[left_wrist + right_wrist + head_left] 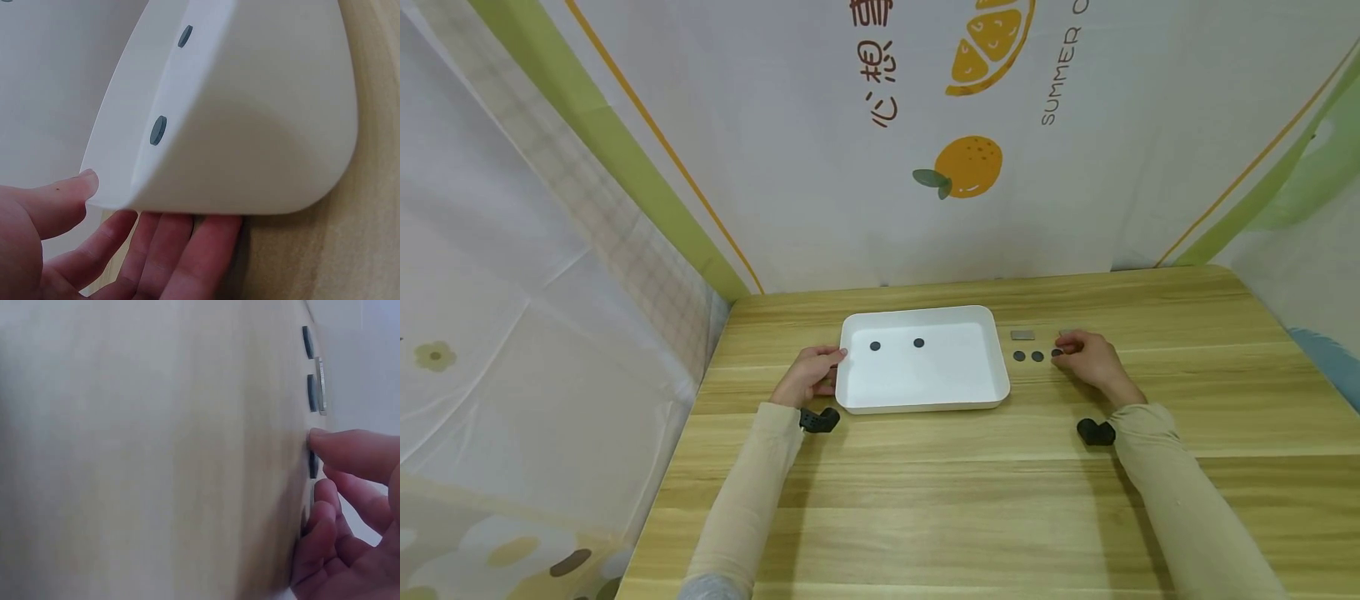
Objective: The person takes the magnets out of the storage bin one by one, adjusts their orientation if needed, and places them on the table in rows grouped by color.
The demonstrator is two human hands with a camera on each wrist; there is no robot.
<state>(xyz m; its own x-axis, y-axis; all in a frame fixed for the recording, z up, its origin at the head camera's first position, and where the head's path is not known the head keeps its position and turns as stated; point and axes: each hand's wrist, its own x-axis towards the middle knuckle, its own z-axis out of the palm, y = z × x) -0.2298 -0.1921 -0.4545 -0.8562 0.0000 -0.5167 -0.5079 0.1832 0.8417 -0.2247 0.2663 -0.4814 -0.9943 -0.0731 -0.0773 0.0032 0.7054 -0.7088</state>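
- Head view: one tray [925, 375], white, shallow, laid on the table [955, 500]; two discs [876, 346] are contained, set apart on its floor.
- Three loose discs [1037, 357], dark, placed in a row to the tray's right — the end disc [1057, 353], farthest from it, partly covered by the right hand [1093, 364].
- Two bars [1022, 335], grey, placed beyond the row; one is partly hidden by the same hand.
- Handling, discs: judged light, stiff, perhaps slippery; being thin and flat, best taken by the edge, between thumb and fingertip.
- Handling, tray: judged light and fairly stiff, easily slid; best held at the rim.
- Grip, left hand [811, 373]: tray gripped at its left end — thumb on the rim, fingers set under or against the outer wall.
- Grip, right hand: thumb and forefinger brought close about the end disc, apparently touched by the thumb; whether it is pinched cannot be told. Remaining fingers curled.
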